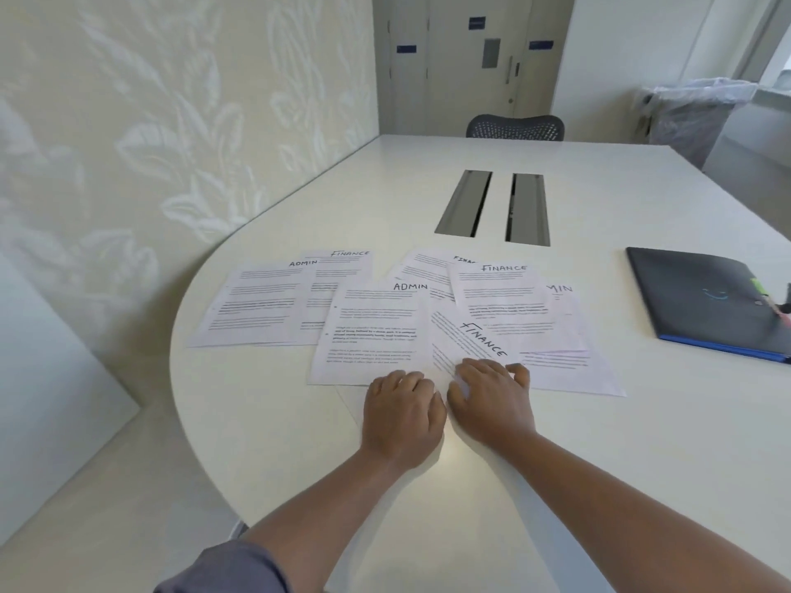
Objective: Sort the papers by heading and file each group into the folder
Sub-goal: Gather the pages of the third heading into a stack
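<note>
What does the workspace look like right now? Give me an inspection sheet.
Surface: white table, rounded near edge, two cable slots in the middle.
Job's things: loose papers headed ADMIN and FINANCE, overlapping and unsorted; dark folder lies shut at the right, apart from them.
Clutter: pens on the folder.
Hands: left hand rests at the near edge of an ADMIN sheet; right hand rests on a tilted FINANCE sheet.
Cables: nothing seen.
Surroundings: patterned wall left, chair at the far end, lined bin, doors behind.
</note>
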Available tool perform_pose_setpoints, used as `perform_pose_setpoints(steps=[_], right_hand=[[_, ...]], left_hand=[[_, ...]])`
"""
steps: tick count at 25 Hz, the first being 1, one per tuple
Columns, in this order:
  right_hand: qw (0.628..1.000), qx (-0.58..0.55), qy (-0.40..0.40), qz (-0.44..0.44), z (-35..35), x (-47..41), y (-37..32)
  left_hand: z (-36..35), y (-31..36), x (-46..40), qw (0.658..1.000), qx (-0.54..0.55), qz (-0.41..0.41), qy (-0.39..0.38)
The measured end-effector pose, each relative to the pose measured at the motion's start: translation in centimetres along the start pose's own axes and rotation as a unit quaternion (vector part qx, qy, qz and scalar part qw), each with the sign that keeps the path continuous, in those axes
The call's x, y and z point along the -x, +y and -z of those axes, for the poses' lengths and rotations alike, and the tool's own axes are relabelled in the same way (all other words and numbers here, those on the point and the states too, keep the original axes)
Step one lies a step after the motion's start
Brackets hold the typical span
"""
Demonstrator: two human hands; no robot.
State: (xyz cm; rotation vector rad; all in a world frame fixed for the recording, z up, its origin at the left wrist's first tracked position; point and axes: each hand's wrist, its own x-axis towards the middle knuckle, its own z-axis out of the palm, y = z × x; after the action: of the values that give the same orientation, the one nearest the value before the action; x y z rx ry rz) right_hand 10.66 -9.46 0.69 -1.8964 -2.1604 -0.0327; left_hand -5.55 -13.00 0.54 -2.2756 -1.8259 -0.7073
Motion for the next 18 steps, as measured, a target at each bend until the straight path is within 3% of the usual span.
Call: perform_pose_setpoints(steps=[3, 8, 10, 13, 16, 18], right_hand=[[1.0, -0.018, -0.006, -0.01, -0.1, -0.5, 0.2], [0.998, -0.044, -0.009, -0.035, -0.5, -0.9, 0.5], [0.999, -0.035, 0.023, -0.017, -0.9, -0.6, 0.4], [0.997, -0.005, 0.056, 0.05, -1.4, -1.0, -1.2], [0.998, -0.041, 0.031, 0.023, -1.3, -2.8, -2.6], [0.999, -0.046, 0.009, 0.003, -1.4, -3.7, -2.9]], left_hand=[[-0.1, 0.1, -0.4, 0.998, 0.014, 0.026, -0.056], [0.9, -1.6, -2.1, 0.984, 0.087, -0.023, -0.152], [1.2, -3.7, -3.0, 0.977, 0.17, 0.007, -0.126], [1.2, -9.2, -5.1, 0.991, 0.115, 0.066, 0.019], [1.1, -15.3, -6.6, 0.983, 0.043, 0.169, -0.063], [0.4, -17.5, -6.3, 0.983, 0.03, 0.158, -0.089]])
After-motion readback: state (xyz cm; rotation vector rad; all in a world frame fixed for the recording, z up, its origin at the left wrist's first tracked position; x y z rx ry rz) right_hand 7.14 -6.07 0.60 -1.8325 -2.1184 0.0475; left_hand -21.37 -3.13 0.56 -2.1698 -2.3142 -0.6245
